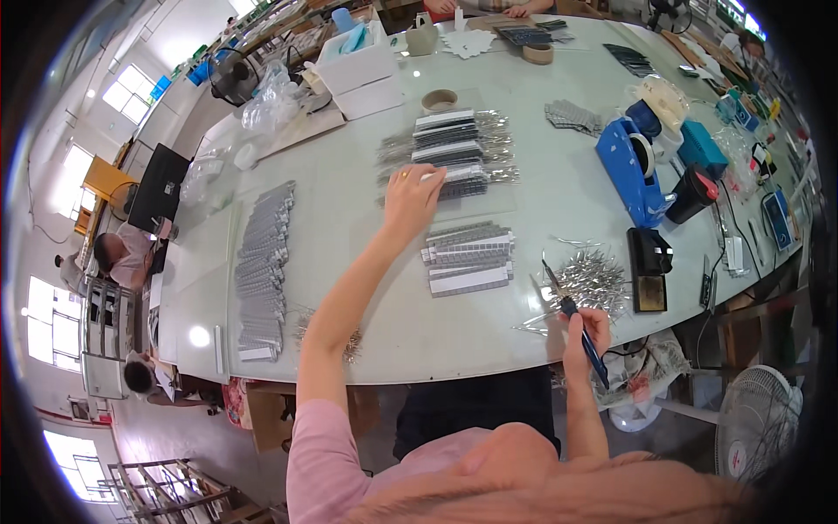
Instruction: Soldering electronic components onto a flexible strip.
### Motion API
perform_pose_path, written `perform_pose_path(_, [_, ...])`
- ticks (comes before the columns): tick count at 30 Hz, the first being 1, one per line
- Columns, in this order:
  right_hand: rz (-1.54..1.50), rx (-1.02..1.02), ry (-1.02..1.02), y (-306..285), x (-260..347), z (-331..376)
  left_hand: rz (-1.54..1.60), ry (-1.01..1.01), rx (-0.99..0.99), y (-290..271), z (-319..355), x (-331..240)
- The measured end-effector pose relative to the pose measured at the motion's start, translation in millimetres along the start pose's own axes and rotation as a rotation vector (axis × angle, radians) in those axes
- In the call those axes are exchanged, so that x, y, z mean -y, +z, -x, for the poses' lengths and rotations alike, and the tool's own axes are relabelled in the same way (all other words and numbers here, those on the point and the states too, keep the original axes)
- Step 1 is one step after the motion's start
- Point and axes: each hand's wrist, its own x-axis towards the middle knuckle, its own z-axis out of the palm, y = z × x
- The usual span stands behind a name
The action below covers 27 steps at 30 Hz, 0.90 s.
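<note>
My left hand (412, 201) reaches over a stack of dark and white strips (447, 140) with thin silvery wires sticking out at both sides. Its fingers are closed at the left end of a white strip (457, 173); the exact grip is partly hidden. In my right hand (585, 339) is a soldering iron (569, 307) with a dark blue handle, held like a pen, its thin tip pointing up and left. That tip is by a loose pile of shiny metal ribbons (594, 278). Nearer me than the stack lies a pile of grey and white strips (468, 259).
A long row of overlapping grey strips (262, 262) lies on the left. White boxes (360, 83) and a tape roll (439, 100) are farther back. To the right stand a blue tape dispenser (630, 170), a black tumbler (692, 194) and a black stand (649, 262). Another person's hands (517, 10) show across the table.
</note>
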Motion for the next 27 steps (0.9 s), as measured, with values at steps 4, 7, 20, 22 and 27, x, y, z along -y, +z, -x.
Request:
perform_pose_path(4, [0.014, 0.008, -0.052, 0.6, 2.4, -0.1, -0.059, 0.037, 0.046, 29.2, -9.4, 16.3])
perform_pose_path(7, [0.012, 0.003, -0.061, 0.9, -0.6, 0.5, -0.123, 0.012, 0.093, 29.4, -3.4, 11.1])
perform_pose_path(20, [0.005, 0.03, -0.008, 1.6, 5.0, -0.2, 0.226, -0.279, 0.357, -53.5, 94.4, -106.0])
perform_pose_path(22, [0.01, 0.034, -0.008, 1.2, 6.0, 1.8, 0.195, -0.344, 0.398, -52.2, 92.7, -108.9])
perform_pose_path(27, [0.029, 0.032, 0.015, 2.8, 12.5, 2.7, 0.204, -0.336, 0.401, -53.8, 102.5, -109.9])
